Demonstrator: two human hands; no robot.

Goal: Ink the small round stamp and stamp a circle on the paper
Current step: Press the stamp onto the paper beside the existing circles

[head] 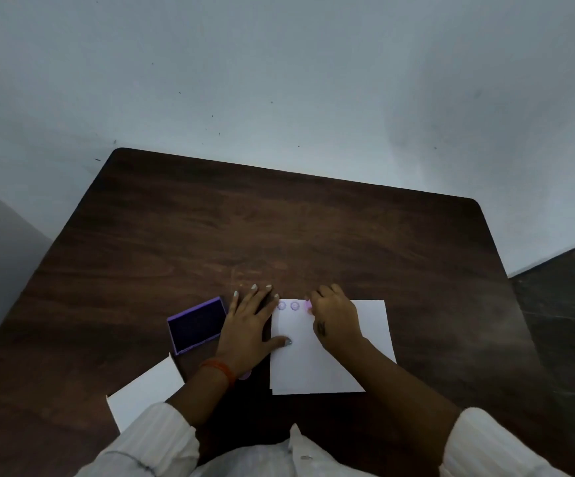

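A white sheet of paper lies on the dark wooden table. Two purple round prints sit side by side along its top edge. My right hand is shut on the small pink round stamp, which is pressed down on the paper just right of the two prints. My left hand lies flat with fingers spread on the paper's left edge, thumb on the sheet. The open purple ink pad sits to the left of my left hand.
A second white sheet lies at the near left, partly under my left sleeve. A small pinkish object shows by my left wrist. The wall stands right behind the table's far edge.
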